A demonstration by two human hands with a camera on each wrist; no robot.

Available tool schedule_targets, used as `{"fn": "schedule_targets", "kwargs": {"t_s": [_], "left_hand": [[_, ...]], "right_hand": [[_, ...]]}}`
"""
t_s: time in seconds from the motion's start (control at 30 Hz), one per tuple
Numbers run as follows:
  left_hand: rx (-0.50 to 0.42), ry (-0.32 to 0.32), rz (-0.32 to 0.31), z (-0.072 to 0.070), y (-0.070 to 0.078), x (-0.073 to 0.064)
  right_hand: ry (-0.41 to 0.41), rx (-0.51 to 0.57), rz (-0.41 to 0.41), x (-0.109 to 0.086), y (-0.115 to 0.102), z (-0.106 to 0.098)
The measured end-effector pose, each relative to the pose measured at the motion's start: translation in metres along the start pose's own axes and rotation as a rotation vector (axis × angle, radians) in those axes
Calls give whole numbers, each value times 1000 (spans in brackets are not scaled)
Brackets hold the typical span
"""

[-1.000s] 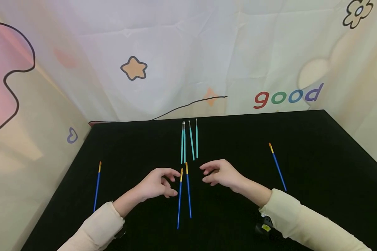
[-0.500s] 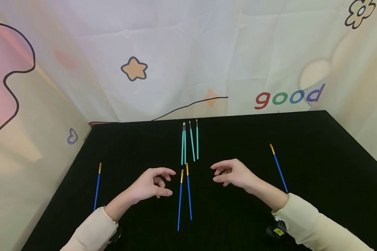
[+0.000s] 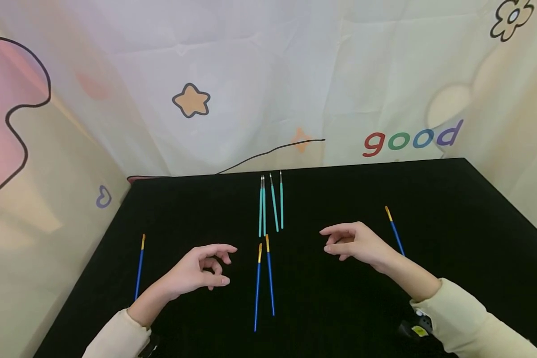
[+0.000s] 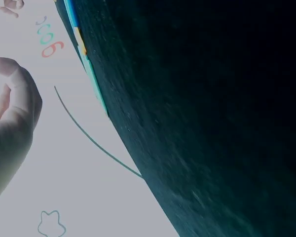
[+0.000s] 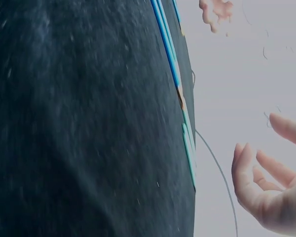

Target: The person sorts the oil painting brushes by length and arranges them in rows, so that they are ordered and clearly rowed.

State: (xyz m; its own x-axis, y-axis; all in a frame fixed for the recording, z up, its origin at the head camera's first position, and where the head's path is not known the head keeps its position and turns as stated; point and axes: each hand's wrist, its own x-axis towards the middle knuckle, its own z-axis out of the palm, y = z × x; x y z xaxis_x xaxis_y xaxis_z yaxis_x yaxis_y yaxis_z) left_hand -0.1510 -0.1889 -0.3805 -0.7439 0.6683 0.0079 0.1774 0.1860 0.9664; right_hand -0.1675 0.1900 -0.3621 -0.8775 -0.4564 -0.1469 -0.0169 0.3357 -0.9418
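Head view looks down on a black counter (image 3: 452, 233) set against a pale backdrop printed with a star, flower outlines and the word "good". Going from left to right: a single blue brush (image 3: 139, 267) with a yellow tip lies alone near the counter's left edge, pointing away from the person. Next comes the left hand (image 3: 196, 271), hovering just above the counter with fingers loosely curled and nothing in its grip; it sits between that lone brush and the middle pair, touching neither. At the centre, two blue brushes (image 3: 264, 281) with yellow tips lie side by side, close together and nearly parallel. Just beyond them, toward the backdrop, four teal brushes (image 3: 270, 204) lie in a tight row, two of them almost touching. Right of centre, the right hand (image 3: 357, 241) hovers palm inward, fingers relaxed and slightly bent, its grip holding nothing. Just behind and beside that hand lies another blue brush (image 3: 394, 230), angled, its lower part hidden by the wrist. Cream sleeves cover both forearms. Both wrist views are dim and skewed; they seem to show the counter edge, brushes and bare fingers only
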Motion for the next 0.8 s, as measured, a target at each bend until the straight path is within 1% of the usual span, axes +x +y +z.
{"fn": "schedule_targets", "kwargs": {"t_s": [0.23, 0.33, 0.53, 0.73, 0.8], "left_hand": [[6, 38, -29, -11, 3, -13], [18, 56, -42, -16, 4, -18], [32, 58, -73, -20, 6, -29], [76, 92, -84, -26, 6, -35], [84, 94, -92, -28, 5, -36]], "right_hand": [[25, -36, 9, -9, -1, -19], [31, -44, 26, -14, 0, -25], [28, -54, 56, -21, 5, -37], [48, -76, 55, -26, 7, -47], [53, -71, 55, -26, 8, -50]]}}
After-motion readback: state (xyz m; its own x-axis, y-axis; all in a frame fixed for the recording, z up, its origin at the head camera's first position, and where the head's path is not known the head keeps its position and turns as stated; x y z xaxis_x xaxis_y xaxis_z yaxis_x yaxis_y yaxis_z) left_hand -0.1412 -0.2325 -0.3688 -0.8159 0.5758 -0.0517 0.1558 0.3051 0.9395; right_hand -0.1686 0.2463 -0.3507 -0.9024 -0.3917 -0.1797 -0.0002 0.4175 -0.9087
